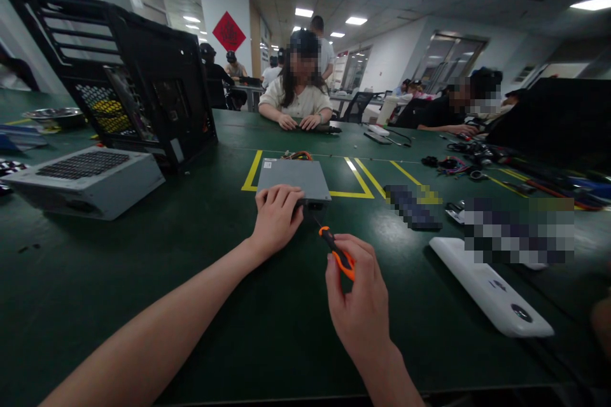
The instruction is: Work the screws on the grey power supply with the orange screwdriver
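A grey computer power supply (298, 177) lies on the green table, partly inside a yellow tape outline, with coloured wires (296, 155) behind it. My left hand (278, 216) rests over its near left edge, fingers bent across the top and front. In my right hand (359, 286) is a screwdriver (338, 253) with an orange and black handle, gripped between thumb and fingers. Its thin shaft points up and left at the power supply's near side, close to the socket. Whether the tip touches a screw I cannot tell.
On the left stand an open black computer case (143, 76) and a second power supply (86, 181). A metal bowl (56, 116) sits behind. To the right lie a white power strip (491, 286), a dark phone-like object (413, 206) and tangled cables (477, 156). A person (298, 86) sits opposite.
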`<state>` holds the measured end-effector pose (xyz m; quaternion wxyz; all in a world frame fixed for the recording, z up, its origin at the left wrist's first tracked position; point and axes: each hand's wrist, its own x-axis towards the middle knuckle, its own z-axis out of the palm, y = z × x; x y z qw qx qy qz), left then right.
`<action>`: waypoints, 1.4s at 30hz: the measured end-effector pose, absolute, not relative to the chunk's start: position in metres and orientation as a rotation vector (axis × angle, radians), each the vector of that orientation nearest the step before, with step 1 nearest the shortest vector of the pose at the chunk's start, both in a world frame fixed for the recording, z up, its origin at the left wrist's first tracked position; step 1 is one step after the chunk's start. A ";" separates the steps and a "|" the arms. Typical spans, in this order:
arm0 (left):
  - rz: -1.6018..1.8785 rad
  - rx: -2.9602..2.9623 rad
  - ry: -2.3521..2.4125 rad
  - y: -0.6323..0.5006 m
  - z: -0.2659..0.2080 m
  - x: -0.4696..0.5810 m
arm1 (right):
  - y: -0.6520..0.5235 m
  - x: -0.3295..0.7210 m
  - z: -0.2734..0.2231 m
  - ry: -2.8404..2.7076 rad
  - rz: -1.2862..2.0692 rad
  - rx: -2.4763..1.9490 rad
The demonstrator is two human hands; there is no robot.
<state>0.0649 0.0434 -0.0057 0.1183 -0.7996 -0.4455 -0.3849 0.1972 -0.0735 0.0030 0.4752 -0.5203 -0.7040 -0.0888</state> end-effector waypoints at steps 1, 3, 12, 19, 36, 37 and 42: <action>-1.122 -2.336 -1.308 0.044 -0.006 0.065 | -0.073 0.197 0.003 -1.720 -0.240 -1.274; -1.121 -2.331 -1.318 0.044 -0.006 0.066 | -0.073 0.197 0.003 -1.715 -0.251 -1.307; -1.138 -2.336 -1.331 0.044 -0.005 0.066 | -0.074 0.198 0.001 -1.684 -0.205 -1.292; -1.135 -2.334 -1.336 0.044 -0.005 0.066 | -0.074 0.196 0.003 -1.678 -0.149 -1.280; -1.106 -2.319 -1.337 0.045 -0.006 0.066 | -0.075 0.196 0.004 -1.648 -0.084 -1.342; -1.105 -2.320 -1.338 0.045 -0.006 0.066 | -0.075 0.196 0.004 -1.655 -0.083 -1.336; -1.112 -2.328 -1.346 0.045 -0.006 0.066 | -0.075 0.196 0.004 -1.629 -0.158 -1.333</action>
